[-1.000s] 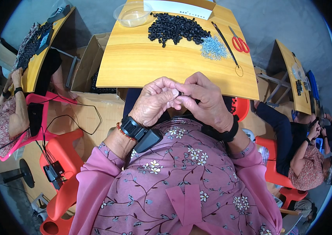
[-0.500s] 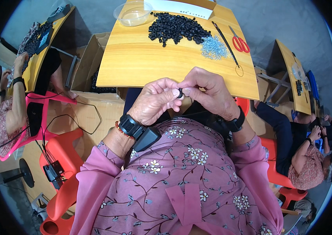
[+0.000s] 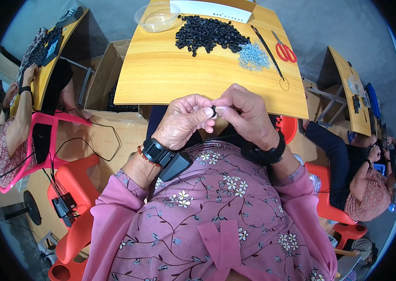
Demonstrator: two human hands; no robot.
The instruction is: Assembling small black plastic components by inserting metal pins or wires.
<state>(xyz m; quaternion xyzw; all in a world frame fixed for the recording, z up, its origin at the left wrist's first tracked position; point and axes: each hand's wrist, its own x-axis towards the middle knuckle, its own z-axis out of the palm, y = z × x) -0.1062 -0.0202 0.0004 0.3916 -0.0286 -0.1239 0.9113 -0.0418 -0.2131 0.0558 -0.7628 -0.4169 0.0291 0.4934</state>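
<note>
Just beyond my lap, my left hand (image 3: pixel 184 117) pinches a small black rubbery-looking ring-shaped part (image 3: pixel 214 111) between thumb and fingertips. My right hand (image 3: pixel 247 114) meets it from the other side, thumb and forefinger pressed together against the part's edge. Whatever sits between those right fingertips is too small and covered to make out. Ahead on the wooden table (image 3: pixel 160 84) lies a heap of similar black parts (image 3: pixel 212 35). Touching its right side is a pile of tiny clear-bluish pieces (image 3: pixel 254 57).
Red-handled scissors (image 3: pixel 285 51) and a thin black rod (image 3: pixel 267 50) with a loop lie on the table's right. A clear bowl (image 3: pixel 157 19) and a white box (image 3: pixel 212 10) stand at the back. A cardboard box (image 3: pixel 106 79) is left; other people sit at both sides.
My right hand has shifted slightly down and its wrist has turned, fingertips still at the black part. The left hand keeps its pinch, almost unmoved.
</note>
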